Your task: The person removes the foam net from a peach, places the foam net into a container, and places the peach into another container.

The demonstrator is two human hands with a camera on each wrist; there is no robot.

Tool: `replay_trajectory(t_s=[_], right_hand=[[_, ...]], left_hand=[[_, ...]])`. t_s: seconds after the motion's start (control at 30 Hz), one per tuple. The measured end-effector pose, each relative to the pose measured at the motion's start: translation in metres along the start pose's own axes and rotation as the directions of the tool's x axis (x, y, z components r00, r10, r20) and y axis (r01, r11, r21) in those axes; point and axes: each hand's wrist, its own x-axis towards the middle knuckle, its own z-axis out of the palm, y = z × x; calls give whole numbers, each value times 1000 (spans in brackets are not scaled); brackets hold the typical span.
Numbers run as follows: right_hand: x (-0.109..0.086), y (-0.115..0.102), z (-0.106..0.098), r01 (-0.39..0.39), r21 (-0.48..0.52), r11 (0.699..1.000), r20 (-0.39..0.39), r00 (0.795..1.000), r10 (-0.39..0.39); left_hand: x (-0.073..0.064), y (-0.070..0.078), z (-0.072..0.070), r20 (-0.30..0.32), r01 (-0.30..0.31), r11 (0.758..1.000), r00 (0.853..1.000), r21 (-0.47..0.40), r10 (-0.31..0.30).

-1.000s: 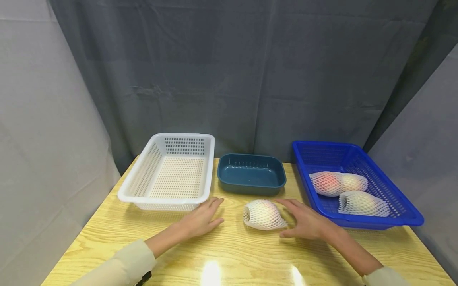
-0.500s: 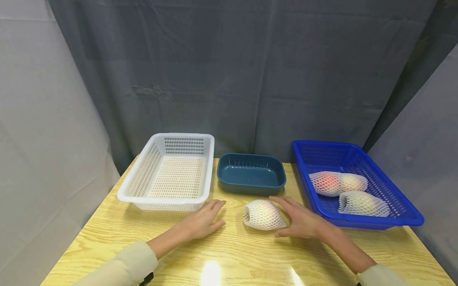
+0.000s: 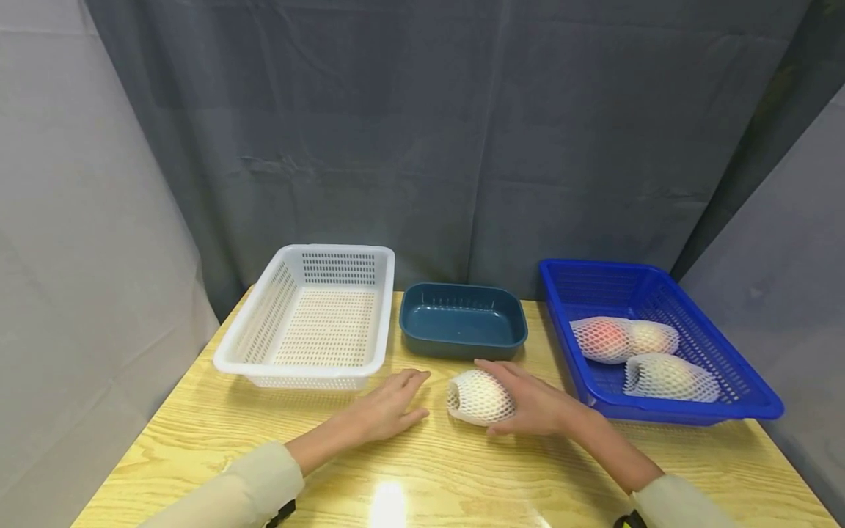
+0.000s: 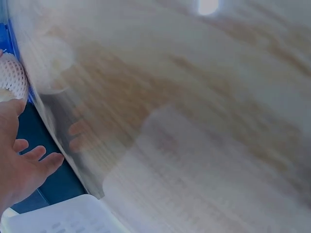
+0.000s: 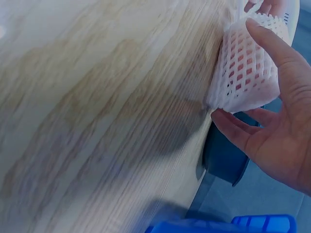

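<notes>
A round fruit in a white foam net sleeve point(image 3: 478, 398) lies on the table in the head view, the sleeve's loose open end facing left. My right hand point(image 3: 532, 403) is cupped round its right end, thumb on the near side and fingers over the far side. In the right wrist view the thumb point(image 5: 272, 43) lies along the net, with the fingers point(image 5: 233, 130) curved at its other side; reddish skin shows through the mesh. My left hand point(image 3: 389, 409) stays a little left of the sleeve, fingers extended and holding nothing. The left wrist view shows its spread fingers point(image 4: 36, 162).
A white basket point(image 3: 300, 370) stands at the left, and a dark teal tray point(image 3: 464, 348) at the back middle. At the right, a blue basket point(image 3: 686, 405) holds several netted fruits point(image 3: 607, 339). Grey curtains point(image 3: 436, 147) close off the back.
My right hand has moved left, from beside the netted fruit to round its right end. My left hand has shifted slightly right towards it. The fruit has not visibly moved.
</notes>
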Motion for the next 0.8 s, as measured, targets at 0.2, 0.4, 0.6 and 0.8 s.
replay_trajectory(t_s=[0.2,0.4,0.6,0.8], right_hand=[[6,-3,3,-13,7,1000,21,1000,13],[9,-3,5,57,-7,998,-5,998,-57],[9,0,6,46,7,999,-26,999,-46],[8,-3,0,32,6,999,-37,999,-31]], left_hand=[[4,3,-1,-35,-37,999,999,13,37],[7,9,-3,-37,-32,999,999,-3,32],[11,14,-9,-74,-30,999,997,-28,28],[14,21,-19,-86,-47,996,995,-72,41]])
